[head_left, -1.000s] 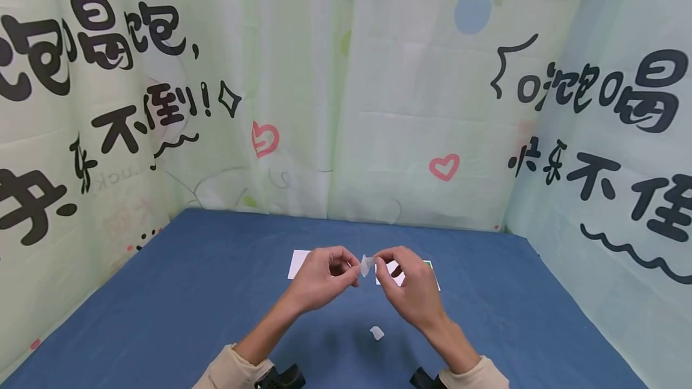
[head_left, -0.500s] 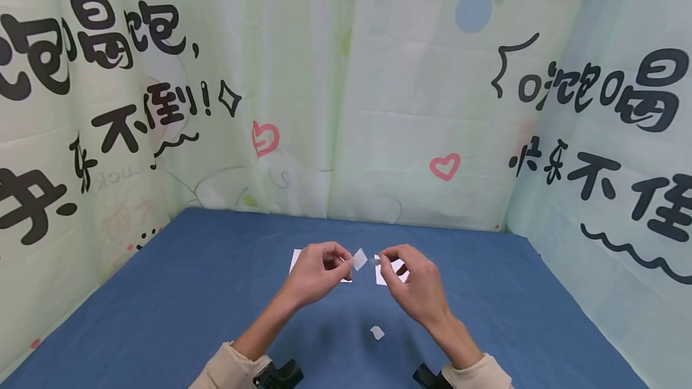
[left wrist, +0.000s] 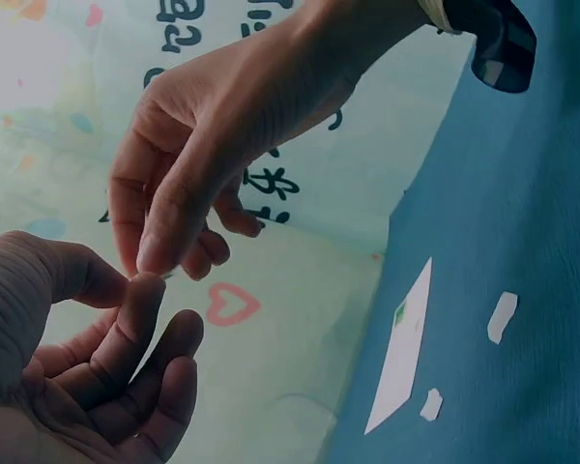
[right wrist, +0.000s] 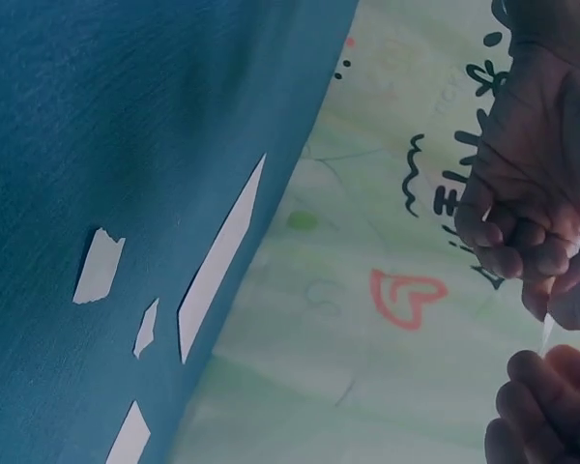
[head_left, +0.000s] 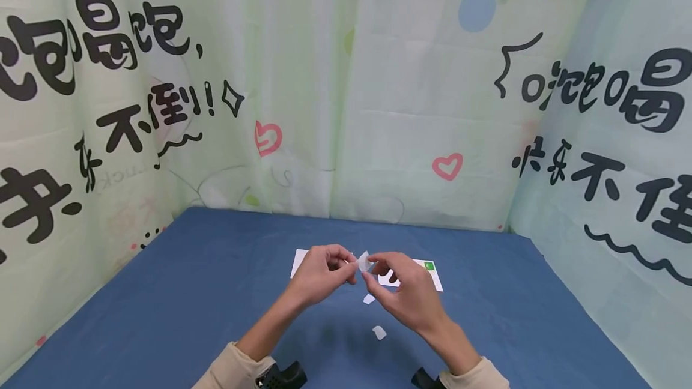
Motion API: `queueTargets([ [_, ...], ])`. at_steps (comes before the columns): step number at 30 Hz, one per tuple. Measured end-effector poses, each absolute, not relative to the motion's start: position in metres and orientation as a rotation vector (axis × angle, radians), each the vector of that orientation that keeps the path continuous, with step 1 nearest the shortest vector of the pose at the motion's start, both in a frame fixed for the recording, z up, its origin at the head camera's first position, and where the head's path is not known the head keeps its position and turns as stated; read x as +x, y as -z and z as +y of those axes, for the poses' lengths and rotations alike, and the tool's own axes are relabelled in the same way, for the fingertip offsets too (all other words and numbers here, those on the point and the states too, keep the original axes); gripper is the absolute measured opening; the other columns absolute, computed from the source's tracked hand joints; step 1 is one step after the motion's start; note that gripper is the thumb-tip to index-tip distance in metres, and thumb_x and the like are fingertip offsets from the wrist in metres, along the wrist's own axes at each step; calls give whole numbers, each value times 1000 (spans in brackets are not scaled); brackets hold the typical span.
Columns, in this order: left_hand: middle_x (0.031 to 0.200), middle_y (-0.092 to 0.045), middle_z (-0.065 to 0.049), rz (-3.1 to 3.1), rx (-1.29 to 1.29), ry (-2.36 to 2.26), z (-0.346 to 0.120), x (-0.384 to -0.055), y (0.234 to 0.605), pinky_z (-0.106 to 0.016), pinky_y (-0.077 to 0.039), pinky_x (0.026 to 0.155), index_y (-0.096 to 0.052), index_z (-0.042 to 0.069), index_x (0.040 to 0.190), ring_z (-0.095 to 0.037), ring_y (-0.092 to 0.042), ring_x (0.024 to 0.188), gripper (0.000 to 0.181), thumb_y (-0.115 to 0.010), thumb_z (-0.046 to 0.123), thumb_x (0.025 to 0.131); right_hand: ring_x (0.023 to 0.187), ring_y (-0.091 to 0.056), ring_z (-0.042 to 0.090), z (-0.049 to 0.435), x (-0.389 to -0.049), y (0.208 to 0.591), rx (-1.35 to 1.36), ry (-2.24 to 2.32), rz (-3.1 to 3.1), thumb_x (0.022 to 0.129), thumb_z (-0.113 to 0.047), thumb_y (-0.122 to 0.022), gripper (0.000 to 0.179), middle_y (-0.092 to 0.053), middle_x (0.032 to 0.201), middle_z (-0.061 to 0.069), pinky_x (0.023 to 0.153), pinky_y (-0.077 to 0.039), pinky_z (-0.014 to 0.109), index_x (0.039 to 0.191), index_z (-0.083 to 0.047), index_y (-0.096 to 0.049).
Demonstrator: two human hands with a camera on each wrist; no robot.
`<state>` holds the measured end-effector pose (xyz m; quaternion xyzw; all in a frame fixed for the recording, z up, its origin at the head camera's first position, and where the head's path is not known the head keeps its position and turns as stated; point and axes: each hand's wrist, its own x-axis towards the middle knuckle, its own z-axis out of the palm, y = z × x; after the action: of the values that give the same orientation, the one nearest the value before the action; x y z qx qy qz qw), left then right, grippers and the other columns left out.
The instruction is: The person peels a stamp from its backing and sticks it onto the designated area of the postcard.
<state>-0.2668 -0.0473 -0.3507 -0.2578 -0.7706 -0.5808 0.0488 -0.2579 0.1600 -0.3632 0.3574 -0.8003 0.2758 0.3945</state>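
Observation:
A small piece of thin white paper (head_left: 364, 262) is held up between the two hands above the table. My left hand (head_left: 323, 275) pinches its left side between thumb and index finger. At the other edge of the paper, my right hand (head_left: 405, 293) has its thumb and index finger, one on either side. Seen from the right wrist, the paper (right wrist: 548, 333) appears edge-on as a thin strip between both hands' fingertips. Below the hands, two torn paper scraps lie on the blue table, a smaller one (head_left: 369, 299) and a larger one (head_left: 379, 332).
Behind the right hand lies a white card (head_left: 437, 281) with a green square on it. Another white card (head_left: 299, 259) is partly hidden behind the left hand. Printed curtains (head_left: 378, 137) enclose the blue-covered table (head_left: 216, 293) at the back and sides.
Half a second ago the hands were apart, a paper bit in each. The right hand's bit has dropped to the table as a second scrap, and that hand has moved left to the remaining paper.

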Motion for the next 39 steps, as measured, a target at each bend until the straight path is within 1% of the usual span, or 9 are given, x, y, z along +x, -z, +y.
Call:
queueTargets([
  [4, 75, -72, -10, -2337, -767, 1879, -47, -266, 351, -33, -55, 73, -72, -3, 101, -16, -68, 73, 17, -69, 13, 97, 74, -64, 10, 157, -257, 364, 956, -670, -2006, 74, -6, -88, 37, -69, 84, -2, 60, -53, 23, 107, -8, -72],
  [7, 77, -73, -11, -2322, -760, 1939, -47, -266, 351, -33, -57, 77, -71, -4, 102, -23, -71, 76, 19, -69, 14, 98, 73, -65, 11, 156, -257, 364, 970, -653, -1985, 72, -4, -88, 37, -70, 84, -2, 60, -53, 23, 105, -9, -72],
  [12, 80, -74, -11, -2327, -736, 1959, -49, -266, 351, -36, -58, 79, -72, -3, 102, -31, -73, 81, 18, -69, 14, 98, 72, -63, 10, 154, -258, 364, 984, -649, -1990, 75, -3, -86, 31, -69, 83, -2, 61, -52, 22, 103, -9, -73],
  [15, 80, -75, -11, -2336, -718, 1956, -51, -266, 351, -39, -59, 80, -72, -2, 102, -27, -73, 80, 19, -69, 16, 98, 71, -62, 8, 153, -260, 364, 990, -647, -1997, 77, -3, -85, 28, -69, 82, -2, 60, -52, 23, 102, -10, -74],
  [22, 77, -74, -11, -2349, -711, 1942, -54, -270, 353, -31, -56, 77, -73, -2, 102, -21, -71, 76, 21, -69, 18, 98, 68, -59, 7, 150, -266, 363, 997, -688, -1998, 79, -1, -83, 20, -66, 78, -6, 57, -52, 27, 95, -10, -76],
  [29, 76, -73, -10, -2342, -705, 1921, -61, -275, 356, -40, -58, 79, -73, -2, 101, -32, -71, 80, 20, -68, 17, 99, 67, -58, 5, 146, -274, 364, 993, -794, -2024, 83, 0, -80, 16, -66, 78, -8, 57, -50, 22, 95, -11, -77],
  [31, 76, -73, -10, -2344, -688, 1908, -63, -277, 356, -39, -58, 78, -73, -3, 100, -30, -71, 77, 20, -68, 17, 99, 68, -58, 4, 145, -277, 366, 984, -864, -2048, 85, 0, -79, 15, -66, 79, -8, 57, -51, 22, 96, -11, -77],
  [35, 74, -73, -9, -2351, -646, 1888, -67, -280, 358, -33, -57, 74, -73, -3, 98, -18, -69, 71, 19, -68, 16, 98, 68, -60, 2, 145, -283, 371, 938, -991, -2118, 88, -1, -78, 13, -68, 80, -7, 57, -53, 26, 97, -10, -77],
  [39, 73, -72, -8, -2359, -607, 1869, -72, -284, 362, -38, -58, 75, -74, -2, 97, -20, -70, 72, 19, -67, 15, 98, 70, -62, 3, 146, -288, 376, 859, -1068, -2215, 90, -6, -77, 9, -71, 82, -7, 61, -55, 31, 98, -11, -77],
])
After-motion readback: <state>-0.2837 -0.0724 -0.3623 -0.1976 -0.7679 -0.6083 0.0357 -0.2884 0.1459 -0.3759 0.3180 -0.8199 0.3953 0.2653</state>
